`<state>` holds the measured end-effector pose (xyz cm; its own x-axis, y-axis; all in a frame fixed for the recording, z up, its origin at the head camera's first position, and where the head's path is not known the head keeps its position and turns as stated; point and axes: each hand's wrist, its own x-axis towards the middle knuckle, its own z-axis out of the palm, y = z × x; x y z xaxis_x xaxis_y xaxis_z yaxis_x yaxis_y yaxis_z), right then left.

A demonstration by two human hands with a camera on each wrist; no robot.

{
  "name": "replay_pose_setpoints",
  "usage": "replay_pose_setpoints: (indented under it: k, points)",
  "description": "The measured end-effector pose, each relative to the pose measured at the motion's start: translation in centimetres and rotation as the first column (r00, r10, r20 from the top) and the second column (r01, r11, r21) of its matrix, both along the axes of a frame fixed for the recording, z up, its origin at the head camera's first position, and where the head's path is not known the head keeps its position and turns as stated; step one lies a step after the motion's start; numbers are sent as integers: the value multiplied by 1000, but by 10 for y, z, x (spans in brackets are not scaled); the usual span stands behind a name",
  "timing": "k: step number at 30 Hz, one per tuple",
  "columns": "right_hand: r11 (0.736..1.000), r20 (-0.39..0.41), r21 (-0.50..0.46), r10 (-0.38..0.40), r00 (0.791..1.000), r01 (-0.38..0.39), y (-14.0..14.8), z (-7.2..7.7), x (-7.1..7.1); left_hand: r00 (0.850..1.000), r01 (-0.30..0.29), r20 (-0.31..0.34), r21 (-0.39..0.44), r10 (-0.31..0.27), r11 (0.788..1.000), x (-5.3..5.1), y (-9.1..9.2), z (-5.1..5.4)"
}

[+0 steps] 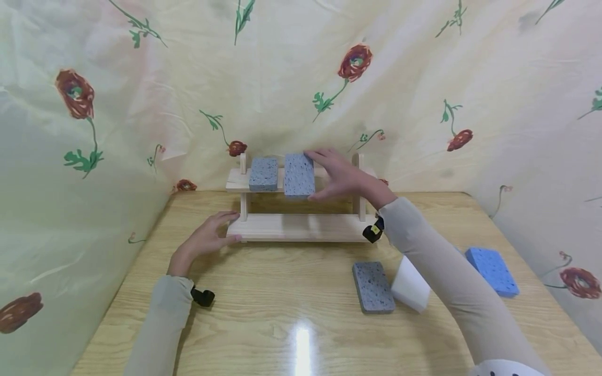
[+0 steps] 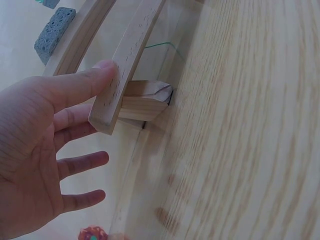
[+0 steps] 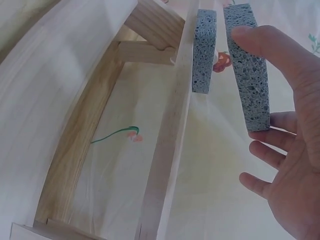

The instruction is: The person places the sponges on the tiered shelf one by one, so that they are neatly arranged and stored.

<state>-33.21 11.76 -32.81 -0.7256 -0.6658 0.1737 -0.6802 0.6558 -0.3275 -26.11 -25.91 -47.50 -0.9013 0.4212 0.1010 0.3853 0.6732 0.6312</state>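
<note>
A two-tier wooden rack stands at the back of the table. My left hand holds the left end of its lower board, the thumb on one face and fingers behind, as the left wrist view shows. Over the upper board, my right hand pinches a grey speckled sponge between thumb and fingers. In the right wrist view this sponge hangs slightly off the board, apart from it. Another grey sponge sits to its left on the upper board.
On the table at the right lie a darker grey sponge, a white block partly under my right sleeve, and a blue sponge. Behind the rack hangs a flowered cloth, which also closes off both sides.
</note>
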Motion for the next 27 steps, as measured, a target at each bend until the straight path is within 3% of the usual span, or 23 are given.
replay_pose_setpoints:
  k: [14, 27]
  points:
    - [1000, -16, -6, 9, 1000, -9, -7, 4, -20, 1000, 7, 0, 3, -7, 1000, 0, 0, 1]
    - [999, 39, 6, -41, 998, 41, -7, -1, -33, 1000, 6, -11, 6, -6, 1000, 2, 2, 3]
